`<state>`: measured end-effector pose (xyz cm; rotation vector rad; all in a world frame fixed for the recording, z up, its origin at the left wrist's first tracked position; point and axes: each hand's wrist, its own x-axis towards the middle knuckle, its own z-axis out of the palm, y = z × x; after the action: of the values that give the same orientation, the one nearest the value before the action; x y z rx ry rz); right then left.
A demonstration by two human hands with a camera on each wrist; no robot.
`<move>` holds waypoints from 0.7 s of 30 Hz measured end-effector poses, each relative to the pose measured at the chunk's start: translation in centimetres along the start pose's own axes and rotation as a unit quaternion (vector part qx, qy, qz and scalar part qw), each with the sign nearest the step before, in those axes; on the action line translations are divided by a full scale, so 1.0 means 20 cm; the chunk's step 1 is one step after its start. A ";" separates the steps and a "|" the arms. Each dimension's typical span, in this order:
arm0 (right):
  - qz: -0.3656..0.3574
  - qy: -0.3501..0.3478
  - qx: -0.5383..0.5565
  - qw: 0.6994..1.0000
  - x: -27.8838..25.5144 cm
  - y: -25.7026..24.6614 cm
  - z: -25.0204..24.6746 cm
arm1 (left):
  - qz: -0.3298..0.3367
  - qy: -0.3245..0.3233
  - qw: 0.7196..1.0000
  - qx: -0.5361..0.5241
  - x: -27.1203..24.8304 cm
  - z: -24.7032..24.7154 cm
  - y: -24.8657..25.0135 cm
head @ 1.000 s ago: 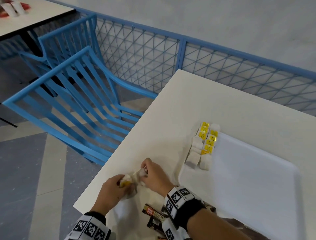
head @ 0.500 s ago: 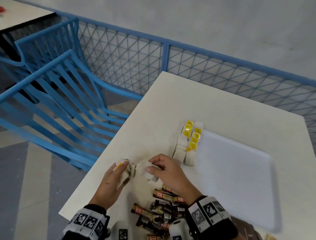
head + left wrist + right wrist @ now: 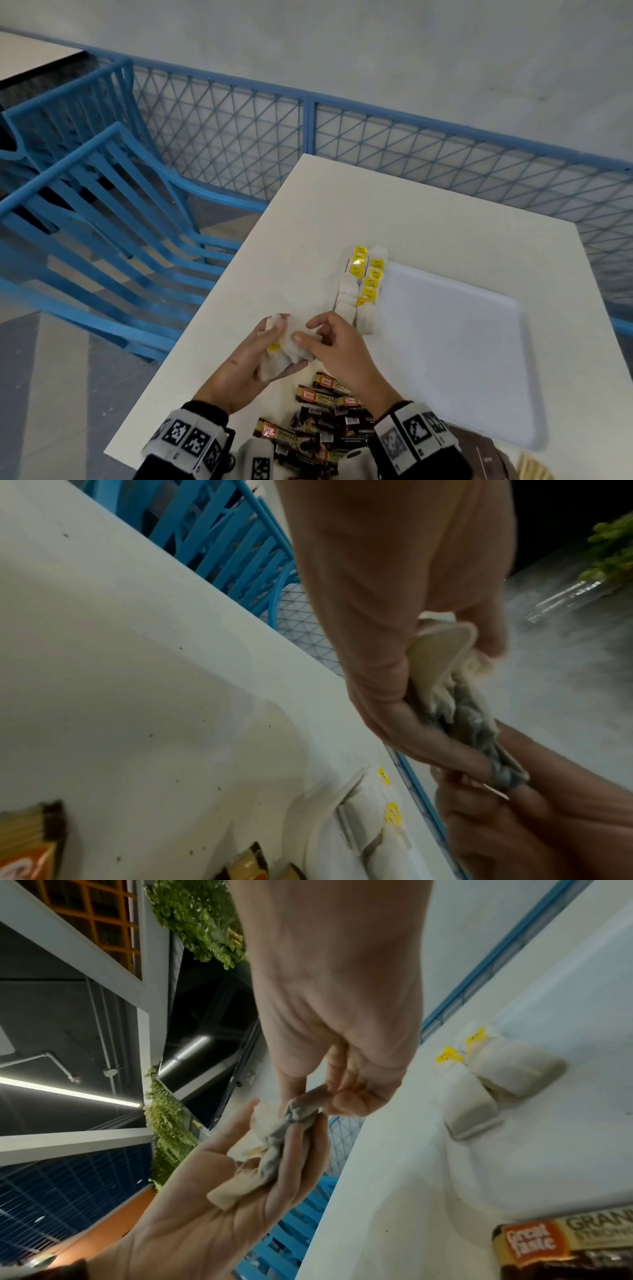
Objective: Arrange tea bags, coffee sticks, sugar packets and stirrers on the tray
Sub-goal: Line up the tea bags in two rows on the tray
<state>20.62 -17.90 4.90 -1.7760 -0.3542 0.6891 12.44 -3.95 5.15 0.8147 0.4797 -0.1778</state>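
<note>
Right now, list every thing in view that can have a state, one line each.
Left hand: palm up, holding loose tea bags.
Right hand: pinching one of those tea bags.
Tea bag rows: two neat rows at the tray's left edge.
Tray: flat on the table, its middle bare.
Coffee sticks: loose heap on the table, off the tray.
Stirrers: off the tray, at the table's near edge.
</note>
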 end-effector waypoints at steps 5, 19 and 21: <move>0.040 -0.024 0.039 0.998 -0.02 0.03 -0.07 | 0.014 -0.024 0.999 0.044 0.02 -0.02 -0.03; 0.144 0.070 0.164 0.974 -0.03 0.22 -0.30 | 0.056 0.080 0.994 0.043 -0.01 -0.05 -0.02; 0.154 0.112 0.113 0.975 0.00 0.26 -0.31 | 0.055 0.093 0.993 0.039 -0.01 -0.06 -0.03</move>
<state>23.93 -24.25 1.08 -1.6834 0.1518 0.7049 11.70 -3.44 4.07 0.9376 0.6049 -0.0189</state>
